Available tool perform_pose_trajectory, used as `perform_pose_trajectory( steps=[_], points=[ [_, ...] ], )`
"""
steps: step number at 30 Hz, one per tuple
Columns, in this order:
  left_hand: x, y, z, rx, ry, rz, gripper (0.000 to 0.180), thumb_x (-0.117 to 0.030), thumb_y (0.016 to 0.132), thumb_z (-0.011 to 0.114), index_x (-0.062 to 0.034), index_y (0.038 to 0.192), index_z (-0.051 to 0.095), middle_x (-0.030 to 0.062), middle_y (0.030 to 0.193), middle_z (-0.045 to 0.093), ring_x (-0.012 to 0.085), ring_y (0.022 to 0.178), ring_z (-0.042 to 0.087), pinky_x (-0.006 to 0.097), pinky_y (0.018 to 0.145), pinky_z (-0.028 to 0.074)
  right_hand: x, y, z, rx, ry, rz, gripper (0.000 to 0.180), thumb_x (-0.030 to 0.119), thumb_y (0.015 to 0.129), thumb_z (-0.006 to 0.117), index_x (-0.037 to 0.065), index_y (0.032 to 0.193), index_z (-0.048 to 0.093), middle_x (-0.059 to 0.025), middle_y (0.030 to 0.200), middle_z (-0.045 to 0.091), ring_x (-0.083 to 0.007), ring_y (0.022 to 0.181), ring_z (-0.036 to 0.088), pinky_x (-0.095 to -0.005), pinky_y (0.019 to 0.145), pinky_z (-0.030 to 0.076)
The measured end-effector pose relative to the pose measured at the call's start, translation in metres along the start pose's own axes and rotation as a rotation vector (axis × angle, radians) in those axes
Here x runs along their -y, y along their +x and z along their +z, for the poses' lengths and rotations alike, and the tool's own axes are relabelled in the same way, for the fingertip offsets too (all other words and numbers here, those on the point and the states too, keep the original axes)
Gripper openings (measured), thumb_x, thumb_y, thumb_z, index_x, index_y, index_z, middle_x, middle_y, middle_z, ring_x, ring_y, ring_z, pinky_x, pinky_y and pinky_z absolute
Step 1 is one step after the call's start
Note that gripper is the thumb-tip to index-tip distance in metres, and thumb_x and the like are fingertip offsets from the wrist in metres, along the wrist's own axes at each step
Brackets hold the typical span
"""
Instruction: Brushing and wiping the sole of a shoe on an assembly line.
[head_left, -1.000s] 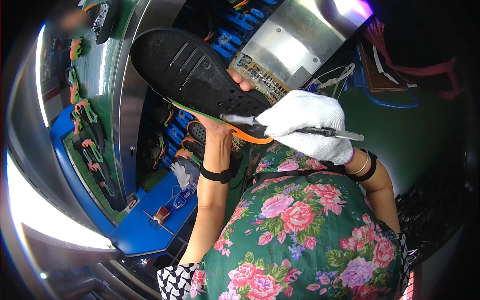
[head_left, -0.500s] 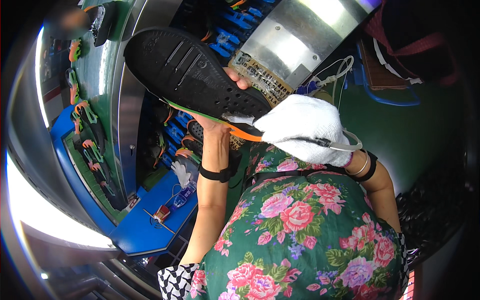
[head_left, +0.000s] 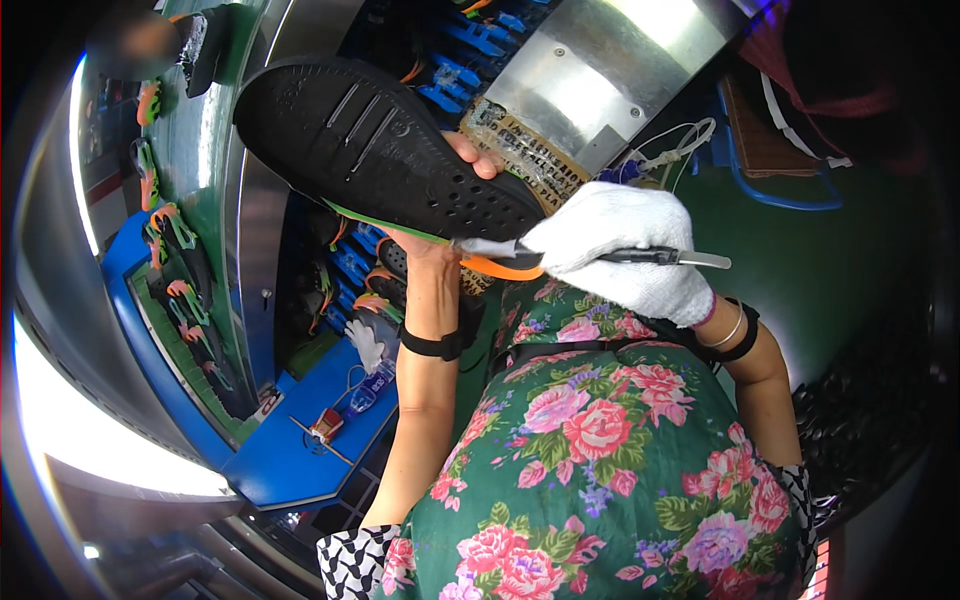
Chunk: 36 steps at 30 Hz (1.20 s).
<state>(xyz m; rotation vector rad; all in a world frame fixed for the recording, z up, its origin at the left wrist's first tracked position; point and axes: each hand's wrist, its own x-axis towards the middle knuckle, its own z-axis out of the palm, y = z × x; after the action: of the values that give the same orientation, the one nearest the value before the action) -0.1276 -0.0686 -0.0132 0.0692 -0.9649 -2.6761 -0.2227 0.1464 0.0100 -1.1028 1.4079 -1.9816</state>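
A black sandal [head_left: 350,150] with orange and green upper edges is held up with its sole toward me. My left hand [head_left: 425,245] grips it from beneath, its fingertips curled over the far edge. My right hand [head_left: 625,245], in a white knitted glove, is closed round a slim black-and-silver tool [head_left: 640,256]. The tool's flat greyish tip [head_left: 485,246] touches or lies very close to the near edge of the sole. The glove hides the middle of the tool and part of the sandal's right end.
At left a green conveyor belt [head_left: 215,130] carries several orange-and-green sandals. Below it, a blue bench [head_left: 285,465] bears a white glove [head_left: 364,343], a bottle [head_left: 365,395] and a small red box [head_left: 326,425]. A metal panel [head_left: 590,80] and white cable [head_left: 680,145] stand beyond.
The sandal has shifted slightly left. My right hand has turned a little, and the tool's back end has swung farther from the wrist. Both grips persist.
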Motion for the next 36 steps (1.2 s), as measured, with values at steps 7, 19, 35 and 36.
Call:
perform_pose_trajectory(
  steps=[7,19,35,36],
  points=[
    [-0.001,0.005,-0.002,0.012,-0.029,0.0,0.065,-0.065,0.096,0.057,-0.0046,0.12,0.064,0.012,0.109,0.063,0.0248,0.096,0.062,0.043,0.094,0.045,0.002,0.001,-0.002,0.028,-0.073,-0.012,0.015,0.0,0.077,0.082,0.005,0.091,0.078,-0.0096,0.097,0.079,-0.0237,0.087,0.075,-0.0355,0.076,0.058],
    [0.004,0.012,-0.009,0.061,-0.096,0.05,0.082,-0.076,0.095,0.049,0.0006,0.123,0.06,0.019,0.11,0.065,0.0329,0.097,0.063,0.047,0.091,0.05,0.001,0.001,-0.011,0.015,0.024,0.074,0.014,-0.001,0.077,0.081,0.004,0.09,0.078,-0.0098,0.098,0.079,-0.022,0.09,0.076,-0.0337,0.08,0.06],
    [0.009,0.023,-0.004,0.092,-0.077,0.043,0.098,-0.089,0.087,0.043,0.0,0.125,0.059,0.0196,0.111,0.065,0.0323,0.099,0.064,0.047,0.091,0.05,0.005,0.001,-0.021,-0.041,-0.098,0.006,0.015,-0.002,0.075,0.082,0.005,0.087,0.077,-0.0098,0.092,0.078,-0.0239,0.082,0.075,-0.0351,0.073,0.059],
    [0.009,0.023,-0.007,0.091,-0.078,0.044,0.098,-0.089,0.087,0.043,0.0,0.125,0.059,0.0196,0.111,0.065,0.0323,0.099,0.064,0.047,0.091,0.05,0.006,0.0,-0.021,-0.04,-0.098,0.006,0.015,-0.002,0.075,0.082,0.005,0.087,0.077,-0.0098,0.092,0.078,-0.0239,0.082,0.075,-0.0351,0.073,0.059]
  ],
)
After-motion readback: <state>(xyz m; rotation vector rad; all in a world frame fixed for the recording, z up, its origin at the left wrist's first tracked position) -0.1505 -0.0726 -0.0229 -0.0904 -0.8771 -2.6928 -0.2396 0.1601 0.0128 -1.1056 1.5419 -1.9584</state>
